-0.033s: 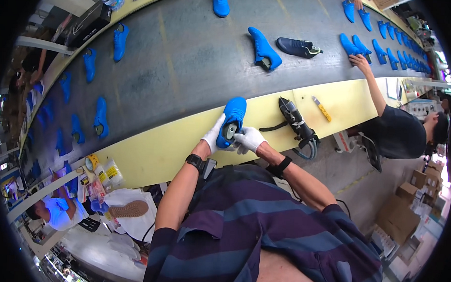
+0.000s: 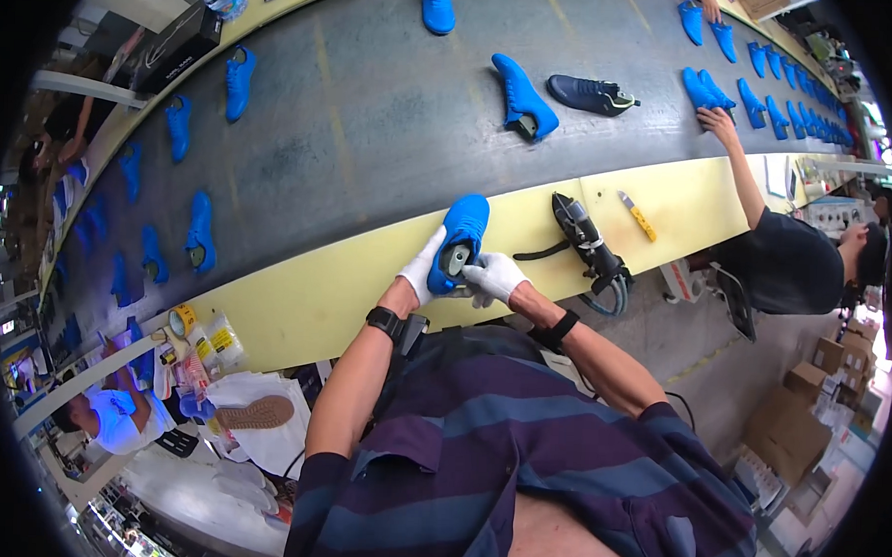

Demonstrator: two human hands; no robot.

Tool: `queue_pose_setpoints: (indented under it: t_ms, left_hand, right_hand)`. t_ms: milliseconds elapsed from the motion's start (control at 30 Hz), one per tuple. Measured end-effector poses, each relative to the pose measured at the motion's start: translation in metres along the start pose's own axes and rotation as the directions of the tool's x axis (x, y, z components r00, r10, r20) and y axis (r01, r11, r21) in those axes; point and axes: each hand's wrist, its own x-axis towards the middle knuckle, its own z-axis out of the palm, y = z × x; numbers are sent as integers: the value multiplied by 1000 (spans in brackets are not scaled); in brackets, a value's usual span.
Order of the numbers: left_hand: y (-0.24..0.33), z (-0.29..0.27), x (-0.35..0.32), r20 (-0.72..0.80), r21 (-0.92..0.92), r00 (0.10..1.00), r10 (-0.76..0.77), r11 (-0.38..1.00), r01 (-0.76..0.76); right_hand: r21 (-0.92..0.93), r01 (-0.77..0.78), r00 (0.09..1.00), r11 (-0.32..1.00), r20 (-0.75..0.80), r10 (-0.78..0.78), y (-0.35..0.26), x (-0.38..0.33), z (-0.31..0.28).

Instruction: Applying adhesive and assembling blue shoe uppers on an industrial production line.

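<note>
In the head view, the person is standing at the yellow edge [image 2: 298, 303] of a long dark conveyor belt [image 2: 373, 109] and is holding a blue shoe [image 2: 462, 235] over that edge with both gloved hands. The left hand [image 2: 425, 268] is cupping the shoe's left side, its fingers curling closed against the upper, while the right hand [image 2: 493, 276] is gripping the heel end from the right, fingers wrapped onto it near the grey opening. The shoe is pointing away from the person, toe toward the belt. Just to the right, a black power tool [image 2: 587, 239] with a coiled cable is lying on the yellow edge, and a yellow utility knife [image 2: 640, 217] is resting a little farther along. On the belt, more blue shoes are sitting well apart in rows, with one dark navy shoe [image 2: 590, 94] lying beside a blue one [image 2: 523, 97]. At the right, another person in a dark shirt is reaching a hand [image 2: 715, 119] onto the belt near a pair of blue shoes.
</note>
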Motion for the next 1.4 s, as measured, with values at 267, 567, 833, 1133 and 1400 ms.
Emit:
queue_pose_setpoints:
  t_ms: [267, 567, 833, 1133, 1400]
  left_hand:
    - [5, 22, -32, 45, -261, 997, -65, 963, 74]
    - [14, 45, -28, 52, -232, 996, -66, 970, 76]
    - [17, 83, -17, 58, -324, 995, -79, 941, 94]
    - [17, 118, -9, -37, -299, 998, -52, 953, 38]
    - [14, 112, -12, -150, -177, 987, -58, 984, 30]
  right_hand:
    - [-598, 338, 413, 727, -600, -685, 16, -17, -92]
    - [-608, 16, 728, 793, -537, -426, 59, 4, -156]
    - [-405, 256, 753, 878, -486, -444, 34, -88, -125]
    - [-541, 393, 684, 744, -369, -630, -34, -142, -76]
    - [-469, 342, 655, 814, -501, -565, -31, -158, -92]
